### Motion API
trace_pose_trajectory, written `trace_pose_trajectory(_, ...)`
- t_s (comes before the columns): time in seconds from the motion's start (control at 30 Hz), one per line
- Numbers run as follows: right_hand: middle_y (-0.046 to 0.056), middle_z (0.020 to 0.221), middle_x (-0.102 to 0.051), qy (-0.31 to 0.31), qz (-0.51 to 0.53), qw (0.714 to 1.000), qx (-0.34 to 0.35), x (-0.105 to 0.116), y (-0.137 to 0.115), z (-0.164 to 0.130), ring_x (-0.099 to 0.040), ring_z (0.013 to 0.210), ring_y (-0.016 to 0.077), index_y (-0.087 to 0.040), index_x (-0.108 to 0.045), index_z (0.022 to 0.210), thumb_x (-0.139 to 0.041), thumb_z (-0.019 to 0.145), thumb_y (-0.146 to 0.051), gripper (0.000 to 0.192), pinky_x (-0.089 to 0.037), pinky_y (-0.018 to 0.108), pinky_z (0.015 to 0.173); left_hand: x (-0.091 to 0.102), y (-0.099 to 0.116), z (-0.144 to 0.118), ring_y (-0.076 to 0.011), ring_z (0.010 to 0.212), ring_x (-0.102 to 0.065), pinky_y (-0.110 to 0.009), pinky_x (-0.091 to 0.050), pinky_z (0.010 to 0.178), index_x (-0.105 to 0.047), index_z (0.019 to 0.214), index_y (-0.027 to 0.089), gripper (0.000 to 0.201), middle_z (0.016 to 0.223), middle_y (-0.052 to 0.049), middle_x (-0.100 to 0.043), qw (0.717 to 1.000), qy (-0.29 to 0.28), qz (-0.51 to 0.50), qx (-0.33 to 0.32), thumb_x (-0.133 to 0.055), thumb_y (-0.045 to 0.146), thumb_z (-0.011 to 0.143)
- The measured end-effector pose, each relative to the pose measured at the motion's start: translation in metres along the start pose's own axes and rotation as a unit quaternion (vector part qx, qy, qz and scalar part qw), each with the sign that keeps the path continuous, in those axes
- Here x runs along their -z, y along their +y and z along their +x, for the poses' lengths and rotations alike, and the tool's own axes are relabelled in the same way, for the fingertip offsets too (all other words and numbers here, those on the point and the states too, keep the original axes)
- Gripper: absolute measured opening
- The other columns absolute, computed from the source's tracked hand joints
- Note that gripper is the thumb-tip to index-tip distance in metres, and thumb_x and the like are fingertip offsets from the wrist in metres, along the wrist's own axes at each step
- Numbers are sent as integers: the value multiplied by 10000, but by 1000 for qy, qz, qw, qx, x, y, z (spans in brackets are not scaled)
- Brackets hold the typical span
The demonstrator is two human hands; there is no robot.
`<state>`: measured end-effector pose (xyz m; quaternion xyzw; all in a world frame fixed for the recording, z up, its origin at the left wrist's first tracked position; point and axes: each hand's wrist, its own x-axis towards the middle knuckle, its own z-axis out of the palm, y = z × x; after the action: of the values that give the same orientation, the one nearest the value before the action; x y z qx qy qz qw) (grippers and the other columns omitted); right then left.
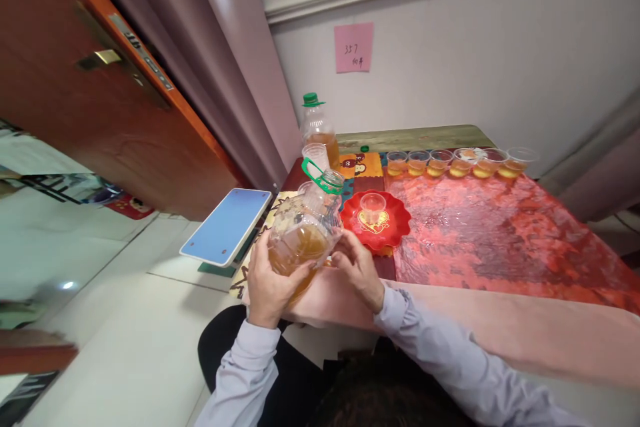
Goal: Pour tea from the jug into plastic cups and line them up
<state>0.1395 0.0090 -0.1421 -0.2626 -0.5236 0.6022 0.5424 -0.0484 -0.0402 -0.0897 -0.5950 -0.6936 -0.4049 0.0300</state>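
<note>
A clear plastic jug [300,243] of amber liquid leans toward the right over the table's left end. Its uncapped mouth has a green handle ring [315,177] around the neck. My left hand [273,280] is wrapped around the lower body of the jug. At the jug's right side, my right hand [357,267] has its fingertips against the plastic, fingers bent. Just beyond that hand, a clear plastic cup [373,207] stands on a red scalloped plate [400,230]. Whether the cup contains any liquid, I cannot tell.
Several cups [441,163] with amber liquid line the table's back right. Behind my jug stand stacked clear cups [316,155] and a second jug [314,121] with a green cap. A loose green cap [365,148] lies nearby. A blue-topped stand [227,223] adjoins the left edge.
</note>
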Motion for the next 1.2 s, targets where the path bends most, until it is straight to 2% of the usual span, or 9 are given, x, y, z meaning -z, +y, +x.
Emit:
trace_pose_trajectory(0.1, 87, 1198, -732, -70, 46, 995, -56, -7, 23, -1, -730, 1059, 274, -250, -590, 1324, -811, 811, -617, 669, -615, 397, 865, 1, 0, 1, -363, 1304, -628, -518, -506, 1119, -518, 1427, 144, 998, 1390, -209, -641, 1000, -16, -9, 14, -827, 695, 654)
trace_pose_trajectory(0.17, 71, 1156, -735, -85, 77, 989, -90, -4, 30, 3, -737, 997, 257, -253, -598, 1303, -835, 790, -604, 666, -619, 382, 821, 2, 0, 3, -343, 1268, -656, -500, -524, 1103, -517, 1435, 159, 996, 1375, -187, -661, 999, -31, -29, 32, -845, 675, 648)
trace_pose_trajectory(0.27, 52, 1148, -729, -98, 110, 985, -91, 1, 31, 8, -730, 987, 234, -257, -608, 1278, -873, 766, -557, 650, -613, 389, 873, 3, 2, 9, -322, 1235, -678, -475, -533, 1099, -539, 1432, 186, 986, 1355, -150, -686, 997, -50, -49, 38, -866, 660, 632)
trace_pose_trajectory(0.37, 49, 1131, -719, -96, 130, 982, -99, 1, 30, 7, -723, 997, 235, -265, -576, 1324, -863, 781, -554, 678, -623, 389, 852, 5, 7, 19, -322, 1235, -678, -472, -531, 1104, -556, 1436, 198, 1000, 1366, -134, -688, 996, -75, -39, 25, -866, 681, 617)
trace_pose_trajectory(0.5, 52, 1105, -697, -88, 153, 974, -139, -3, 33, 2, -719, 948, 228, -259, -535, 1341, -847, 786, -589, 718, -642, 387, 789, 11, 18, 32, -326, 1207, -694, -480, -543, 1082, -575, 1424, 209, 1010, 1352, -136, -704, 990, -131, -8, 42, -862, 705, 592)
trace_pose_trajectory(0.63, 43, 1112, -692, -89, 182, 964, -175, -4, 35, -2, -714, 976, 221, -260, -514, 1303, -896, 736, -565, 748, -641, 402, 839, 17, 27, 40, -329, 1218, -693, -482, -536, 1095, -593, 1403, 202, 980, 1364, -147, -706, 983, -171, 21, 55, -864, 680, 590)
trace_pose_trajectory(0.77, 73, 1162, -698, -89, 183, 963, -178, -5, 31, -2, -713, 996, 236, -248, -529, 1221, -916, 696, -580, 732, -639, 407, 832, 21, 33, 46, -341, 1233, -689, -503, -530, 1102, -606, 1387, 206, 949, 1375, -146, -705, 979, -193, 47, 34, -858, 665, 595)
trace_pose_trajectory(0.93, 84, 1185, -704, -99, 181, 964, -164, -6, 27, -2, -711, 1036, 241, -238, -548, 1236, -869, 752, -607, 688, -645, 398, 827, 19, 38, 54, -338, 1209, -700, -487, -551, 1061, -606, 1377, 218, 923, 1351, -133, -718, 975, -214, 59, 23, -843, 672, 608)
trace_pose_trajectory(1.2, 87, 1185, -702, -102, 183, 961, -183, -3, 25, -2, -728, 1045, 239, -211, -577, 1250, -841, 789, -600, 659, -665, 374, 792, 17, 45, 66, -335, 1155, -723, -450, -590, 959, -614, 1391, 220, 908, 1318, -128, -735, 963, -249, 101, 9, -833, 656, 626)
